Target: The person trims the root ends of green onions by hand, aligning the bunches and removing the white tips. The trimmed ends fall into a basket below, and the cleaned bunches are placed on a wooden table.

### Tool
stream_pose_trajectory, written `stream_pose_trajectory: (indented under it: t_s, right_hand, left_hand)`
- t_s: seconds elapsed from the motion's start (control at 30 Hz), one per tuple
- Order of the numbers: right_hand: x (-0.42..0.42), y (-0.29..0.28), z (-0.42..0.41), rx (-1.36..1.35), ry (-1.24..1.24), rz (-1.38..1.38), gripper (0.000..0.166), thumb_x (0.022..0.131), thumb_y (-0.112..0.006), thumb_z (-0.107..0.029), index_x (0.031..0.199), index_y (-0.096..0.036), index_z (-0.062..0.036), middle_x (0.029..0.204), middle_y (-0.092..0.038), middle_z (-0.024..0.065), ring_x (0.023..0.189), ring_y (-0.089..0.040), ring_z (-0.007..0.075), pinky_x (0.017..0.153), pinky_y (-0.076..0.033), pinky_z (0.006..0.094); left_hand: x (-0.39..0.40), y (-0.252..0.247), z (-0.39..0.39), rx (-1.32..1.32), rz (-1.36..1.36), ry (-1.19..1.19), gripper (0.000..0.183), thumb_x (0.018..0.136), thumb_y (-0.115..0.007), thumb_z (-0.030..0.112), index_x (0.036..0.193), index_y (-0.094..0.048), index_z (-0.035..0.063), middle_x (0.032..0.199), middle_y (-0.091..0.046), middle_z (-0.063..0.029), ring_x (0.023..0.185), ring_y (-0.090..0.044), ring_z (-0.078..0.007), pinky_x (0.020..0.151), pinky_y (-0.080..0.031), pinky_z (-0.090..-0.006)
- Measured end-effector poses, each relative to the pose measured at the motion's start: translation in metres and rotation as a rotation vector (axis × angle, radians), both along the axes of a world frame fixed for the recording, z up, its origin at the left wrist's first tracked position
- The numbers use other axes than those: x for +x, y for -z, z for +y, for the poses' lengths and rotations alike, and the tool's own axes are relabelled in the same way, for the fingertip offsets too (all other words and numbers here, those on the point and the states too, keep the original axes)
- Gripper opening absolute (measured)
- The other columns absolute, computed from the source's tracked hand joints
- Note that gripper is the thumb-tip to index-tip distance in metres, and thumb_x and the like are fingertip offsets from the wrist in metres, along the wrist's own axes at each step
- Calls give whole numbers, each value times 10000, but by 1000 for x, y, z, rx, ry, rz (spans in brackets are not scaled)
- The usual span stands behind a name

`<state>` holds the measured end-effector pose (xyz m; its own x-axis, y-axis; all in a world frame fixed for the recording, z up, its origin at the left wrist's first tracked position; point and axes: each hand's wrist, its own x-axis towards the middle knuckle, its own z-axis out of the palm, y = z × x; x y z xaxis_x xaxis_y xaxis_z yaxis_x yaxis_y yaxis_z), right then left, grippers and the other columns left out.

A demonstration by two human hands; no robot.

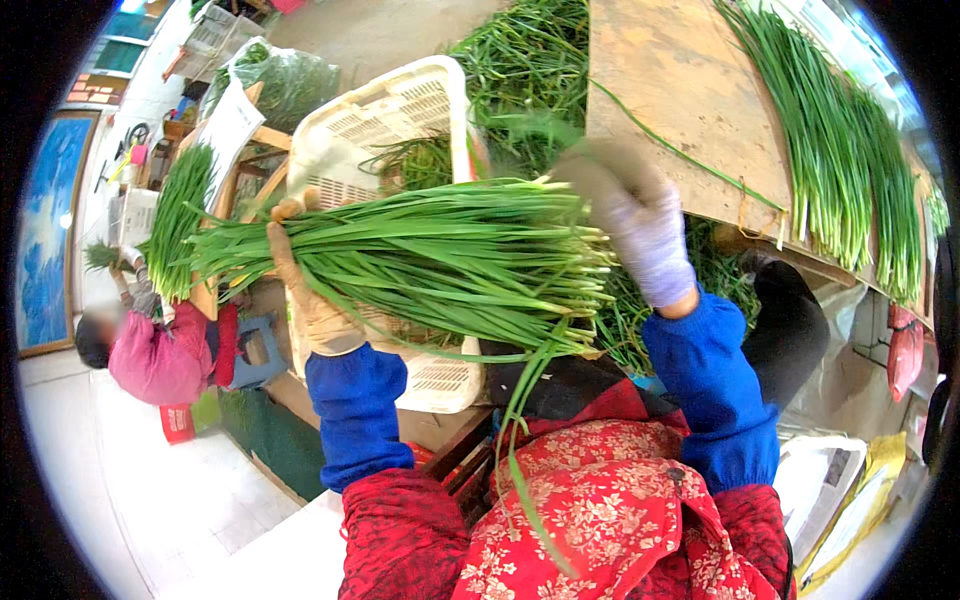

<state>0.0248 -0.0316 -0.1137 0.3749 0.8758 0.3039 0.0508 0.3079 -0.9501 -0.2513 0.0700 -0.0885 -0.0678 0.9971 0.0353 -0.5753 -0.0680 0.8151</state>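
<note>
My left hand (311, 281), in a tan work glove, is closed around the leafy end of a large bunch of green garlic chives (442, 259). The bunch lies sideways before me, its pale stem ends to the right. A few long leaves droop from it over my red floral apron (585, 487). At the stem ends, my right hand (622, 202), in a whitish glove, is blurred by motion; a blurred bit of green shows near its fingers, and its grip is unclear. Below the bunch stands a cream plastic basket (457, 97) with some chives inside.
Loose chives (525, 82) are heaped beyond the basket. On the wooden board (675, 97) at right lie sorted chives (825, 150) and one loose leaf. At left, a person in pink (165, 345) works by another board holding chives (180, 217). A filled plastic bag (289, 86) stands behind.
</note>
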Motion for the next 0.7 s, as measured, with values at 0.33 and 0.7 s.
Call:
stream_pose_trajectory:
  t_s: [0.33,0.7]
  right_hand:
    - [44,90,-130,-181,-108,924,406,942,-475,-393,1102,-491,-20,986,-599,105,831,-635,202,772,-526,339]
    - [74,208,-189,-577,235,1051,334,908,-563,-318,1091,-546,-39,892,-640,88,805,-643,205,771,-552,376]
  left_hand:
    - [-34,25,33,10,-518,511,209,933,-513,256,755,-458,162,727,-510,79,749,-538,-137,995,-397,-468]
    - [-6,0,8,194,-426,643,209,961,-452,235,779,-367,179,687,-397,83,707,-441,-108,1015,-340,-548]
